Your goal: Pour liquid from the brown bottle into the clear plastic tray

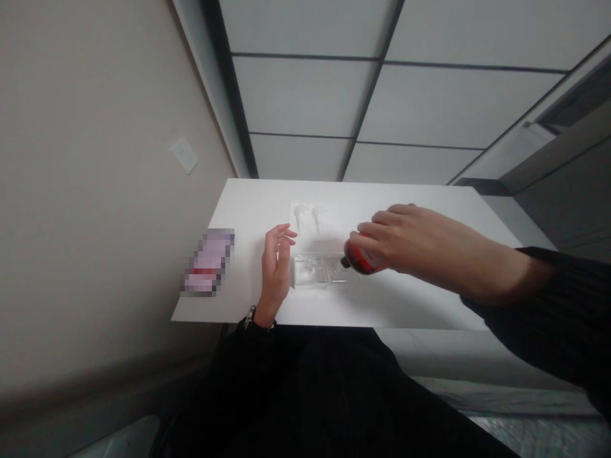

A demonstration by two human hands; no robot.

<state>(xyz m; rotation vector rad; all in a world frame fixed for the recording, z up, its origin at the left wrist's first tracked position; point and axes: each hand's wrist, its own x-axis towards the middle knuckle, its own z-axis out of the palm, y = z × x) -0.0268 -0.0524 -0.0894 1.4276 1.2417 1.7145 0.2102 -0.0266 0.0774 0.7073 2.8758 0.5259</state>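
Wrapped round a red bottle (361,257) with a dark tip, my right hand (396,235) tilts it on its side. The tip points left, over the right part of a clear plastic tray (310,280) with compartments. Whether anything flows from the tip is too small to tell. Beside the tray's left end, my left hand (277,264) rests with its fingers apart and nothing in them. Just beyond the tray lie two small whitish spoon-shaped pieces (308,215), hard to make out against the white table.
The white table (248,299) has its front edge near my body. A blurred-out pinkish rectangular item (209,261) lies at its left side. Behind stands a white panelled surface (305,95). A wall with a socket plate (184,156) is on the left.
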